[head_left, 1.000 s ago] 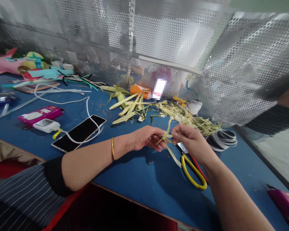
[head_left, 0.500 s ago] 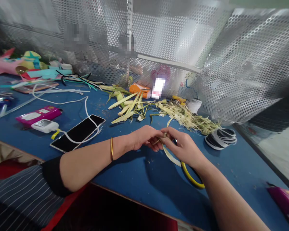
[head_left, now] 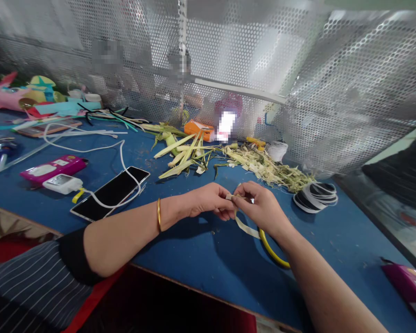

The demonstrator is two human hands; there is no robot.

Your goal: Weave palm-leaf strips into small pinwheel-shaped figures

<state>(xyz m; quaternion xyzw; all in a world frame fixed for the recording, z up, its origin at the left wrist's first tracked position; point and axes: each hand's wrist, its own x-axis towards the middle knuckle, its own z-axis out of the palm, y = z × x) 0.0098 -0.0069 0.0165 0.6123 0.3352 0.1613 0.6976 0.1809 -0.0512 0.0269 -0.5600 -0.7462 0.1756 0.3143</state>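
Both my hands meet above the blue table, pinching a pale strip of corn husk (head_left: 247, 227) between them. My left hand (head_left: 215, 201), with a gold bangle at the wrist, has its thumb and fingers closed at the strip's near end. My right hand (head_left: 258, 200) grips the same strip from the other side, fingertips almost touching the left ones. The strip's tail hangs down to the right. Under my right wrist lies a yellow ring-shaped handle (head_left: 273, 252), partly hidden by the forearm. Several loose corn husks (head_left: 182, 159) are heaped beyond my hands.
A pile of shredded husk (head_left: 266, 166) stretches along the mesh partition. A coil of white cord (head_left: 315, 196) sits at right. On the left are a black phone (head_left: 111, 193), a white cable and a magenta pack (head_left: 53, 169). Another magenta pack (head_left: 407, 286) lies at the right edge.
My fingertips have shifted on the husk strip, and a short flat end now shows between them. The whole view has moved slightly.
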